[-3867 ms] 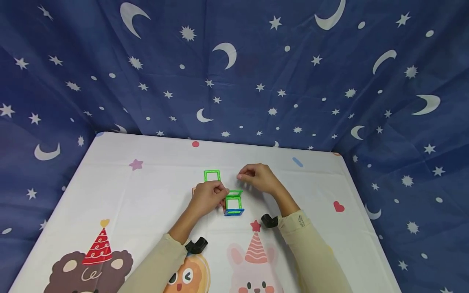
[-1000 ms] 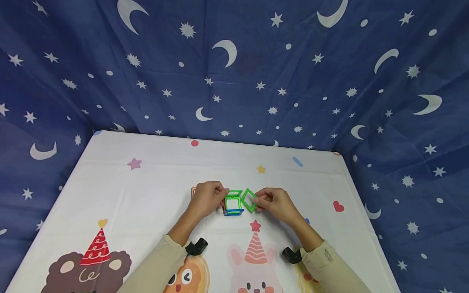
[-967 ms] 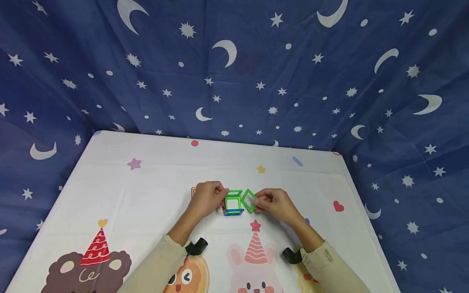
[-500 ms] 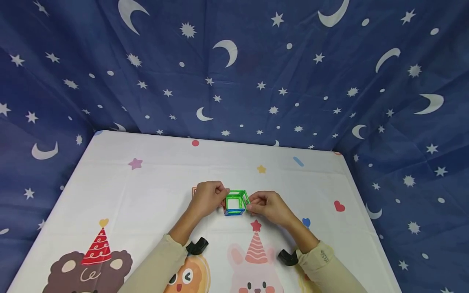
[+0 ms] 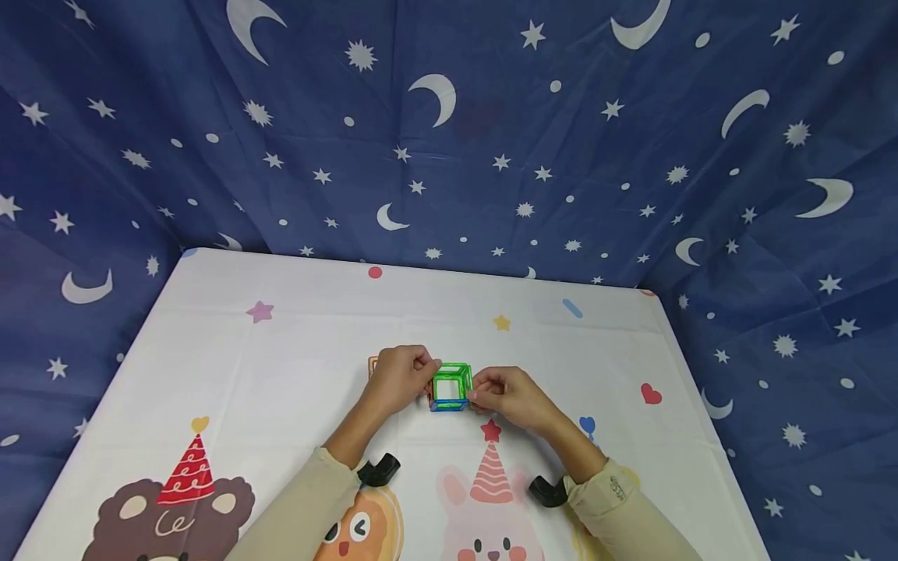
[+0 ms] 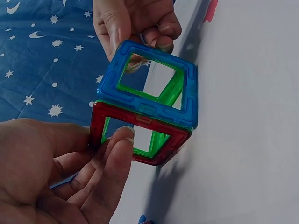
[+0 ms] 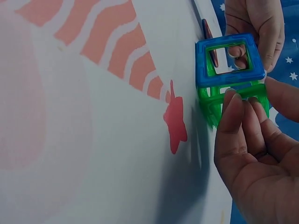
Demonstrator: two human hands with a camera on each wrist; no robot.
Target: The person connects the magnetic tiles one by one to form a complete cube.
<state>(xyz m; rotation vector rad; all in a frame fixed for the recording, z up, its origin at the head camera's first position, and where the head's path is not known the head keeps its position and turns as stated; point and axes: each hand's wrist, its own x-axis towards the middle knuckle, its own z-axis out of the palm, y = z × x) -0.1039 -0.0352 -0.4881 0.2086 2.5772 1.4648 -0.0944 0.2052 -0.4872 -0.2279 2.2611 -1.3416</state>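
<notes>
A small open-framed cube of magnetic tiles stands at the middle of the table in the head view, its blue tile (image 6: 149, 106) on the side nearest the person. My left hand (image 5: 396, 382) pinches the red tile (image 6: 105, 109) on the cube's left, thumb outside and fingertips at its opening. On the other side my right hand (image 5: 512, 397) pinches a green tile (image 7: 217, 100), which meets the cube as its right wall. More green tiles (image 5: 449, 375) form the back and bottom. An orange tile (image 5: 372, 365) shows partly behind my left hand; the rest is hidden.
The white tablecloth (image 5: 316, 327) has printed animals, stars and hearts on it. A blue curtain (image 5: 491, 125) with moons and stars hangs behind and beside the table. Black wrist mounts (image 5: 379, 471) stick out at both sleeves.
A green tile lying behind the cube was picked up by my right hand, brought to the cube's right, turned upright and set against it. My left hand has kept its hold.
</notes>
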